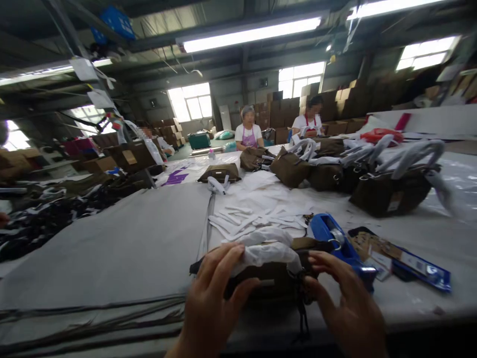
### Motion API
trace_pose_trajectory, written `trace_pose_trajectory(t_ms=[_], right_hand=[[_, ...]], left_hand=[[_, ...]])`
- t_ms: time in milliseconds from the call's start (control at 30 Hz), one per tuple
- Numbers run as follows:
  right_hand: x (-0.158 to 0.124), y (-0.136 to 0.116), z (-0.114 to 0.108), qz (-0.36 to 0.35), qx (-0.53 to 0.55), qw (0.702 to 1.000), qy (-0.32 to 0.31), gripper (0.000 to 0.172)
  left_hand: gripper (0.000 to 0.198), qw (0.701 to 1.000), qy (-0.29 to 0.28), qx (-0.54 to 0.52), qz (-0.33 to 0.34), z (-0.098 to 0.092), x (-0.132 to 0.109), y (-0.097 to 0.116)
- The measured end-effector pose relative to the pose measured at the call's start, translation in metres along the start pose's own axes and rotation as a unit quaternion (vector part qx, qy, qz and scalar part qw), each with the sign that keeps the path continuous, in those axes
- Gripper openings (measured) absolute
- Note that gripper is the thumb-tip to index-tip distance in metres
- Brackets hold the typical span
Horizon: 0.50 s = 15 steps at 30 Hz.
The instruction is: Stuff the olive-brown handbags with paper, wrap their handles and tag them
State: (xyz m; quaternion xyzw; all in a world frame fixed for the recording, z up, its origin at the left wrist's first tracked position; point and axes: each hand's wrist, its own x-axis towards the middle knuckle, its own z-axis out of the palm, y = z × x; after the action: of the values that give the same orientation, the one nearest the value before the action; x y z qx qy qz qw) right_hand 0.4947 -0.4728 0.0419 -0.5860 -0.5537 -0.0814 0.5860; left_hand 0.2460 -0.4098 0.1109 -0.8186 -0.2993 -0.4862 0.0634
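A dark olive handbag [268,283] sits at the table's near edge, its handles [266,254] wrapped in white paper-like material. My left hand [216,293] grips the bag's left side, fingers over a wrapped handle and thumb along the front by a small metal plate [267,283]. On the other side my right hand [346,298] has its fingertips and thumb on the bag near the handle's base, around dark metal fittings. Black cords [302,313] hang down there. The exact grip of the right hand is partly blurred.
A blue tape dispenser [330,231] stands just right of the bag, with tags and a blue packet [425,266] beyond. White strips [257,219] lie behind it. Several wrapped-handle bags [395,191] line the right back. Two co-workers [249,132] sit across the table.
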Motion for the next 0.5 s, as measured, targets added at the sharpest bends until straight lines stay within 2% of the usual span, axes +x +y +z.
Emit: trace_pose_trajectory(t_ms=[33, 100, 167, 233, 267, 300, 333, 367, 400, 433, 467, 500], right_hand=[[-0.001, -0.007, 0.006, -0.056, -0.004, 0.998, -0.008, 0.036], [0.003, -0.015, 0.017, -0.122, 0.008, 0.992, -0.004, 0.032], [0.011, -0.017, 0.025, -0.142, 0.045, 0.989, -0.004, 0.027], [0.02, -0.013, 0.027, -0.118, 0.099, 0.987, -0.033, 0.024], [0.025, -0.01, 0.027, -0.083, 0.134, 0.985, -0.07, 0.02], [0.029, -0.007, 0.026, -0.032, 0.178, 0.976, -0.119, 0.015], [0.033, -0.003, 0.025, 0.031, 0.233, 0.957, -0.169, 0.012], [0.037, 0.0, 0.025, 0.1, 0.295, 0.926, -0.212, 0.015], [0.04, 0.003, 0.025, 0.164, 0.357, 0.887, -0.244, 0.02], [0.043, 0.006, 0.025, 0.215, 0.412, 0.847, -0.258, 0.024], [0.044, 0.008, 0.025, 0.241, 0.455, 0.818, -0.258, 0.028], [0.045, 0.008, 0.025, 0.244, 0.479, 0.804, -0.253, 0.032]], left_hand=[[0.039, 0.999, 0.02, -0.003, 0.037, 0.007, 0.001, 0.006], [0.039, 0.996, 0.042, -0.013, 0.074, 0.017, 0.003, 0.013], [0.04, 0.994, 0.044, -0.027, 0.097, 0.02, 0.004, 0.015], [0.032, 0.995, 0.007, -0.052, 0.08, 0.016, 0.009, 0.012], [0.021, 0.994, -0.05, -0.085, 0.042, 0.012, 0.012, 0.01], [0.017, 0.981, -0.137, -0.138, -0.016, 0.007, 0.016, 0.007], [0.026, 0.943, -0.241, -0.209, -0.09, 0.002, 0.02, 0.003], [0.038, 0.883, -0.334, -0.283, -0.169, -0.003, 0.025, -0.002], [0.05, 0.818, -0.397, -0.342, -0.238, -0.008, 0.029, -0.007], [0.059, 0.775, -0.42, -0.375, -0.286, -0.011, 0.033, -0.011], [0.064, 0.771, -0.409, -0.377, -0.31, -0.014, 0.037, -0.014], [0.065, 0.802, -0.376, -0.345, -0.311, -0.016, 0.039, -0.014]])
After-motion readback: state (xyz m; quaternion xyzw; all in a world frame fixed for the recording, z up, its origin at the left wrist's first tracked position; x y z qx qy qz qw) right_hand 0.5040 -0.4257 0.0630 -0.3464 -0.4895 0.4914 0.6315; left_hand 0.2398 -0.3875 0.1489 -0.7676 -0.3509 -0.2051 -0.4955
